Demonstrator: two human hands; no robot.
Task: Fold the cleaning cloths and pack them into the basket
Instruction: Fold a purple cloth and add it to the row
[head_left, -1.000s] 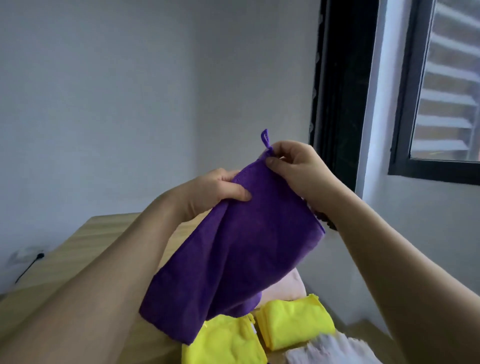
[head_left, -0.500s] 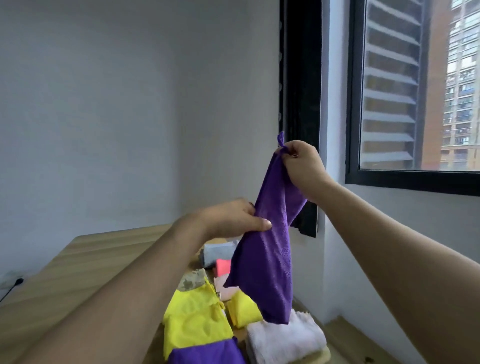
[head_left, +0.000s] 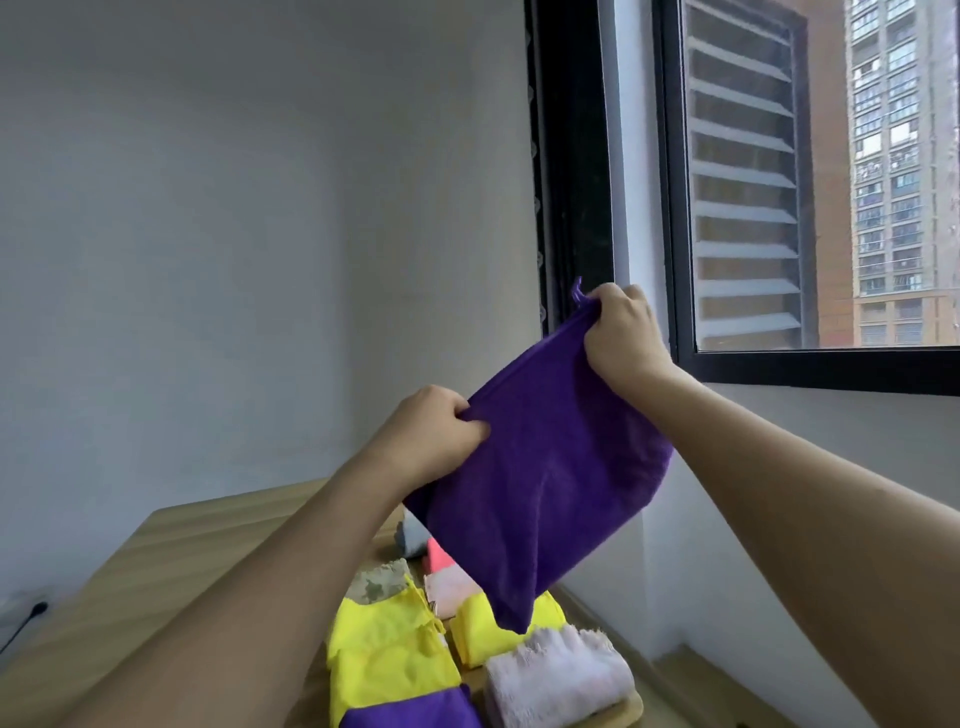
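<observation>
A purple cloth (head_left: 545, 467) hangs in the air in front of me, stretched along its top edge. My left hand (head_left: 431, 431) pinches its lower left corner. My right hand (head_left: 621, 332) grips the upper right corner, where a small loop sticks up. Below on the wooden table (head_left: 171, 561) lie folded cloths: a yellow cloth (head_left: 384, 654), a second yellow cloth (head_left: 488, 629), a pale pink fluffy cloth (head_left: 556, 675) and another purple cloth (head_left: 415, 712). I cannot make out the basket itself.
A grey cloth (head_left: 410, 535), a bright pink cloth (head_left: 439, 558) and a patterned cloth (head_left: 376, 584) lie farther back on the table. The white wall stands behind. A black-framed window (head_left: 670, 208) is at the right, close to my right hand.
The purple cloth hung bunched and vertical half a second ago. My hands have pulled apart and spread it wide along its top edge. My view has tilted a little.
</observation>
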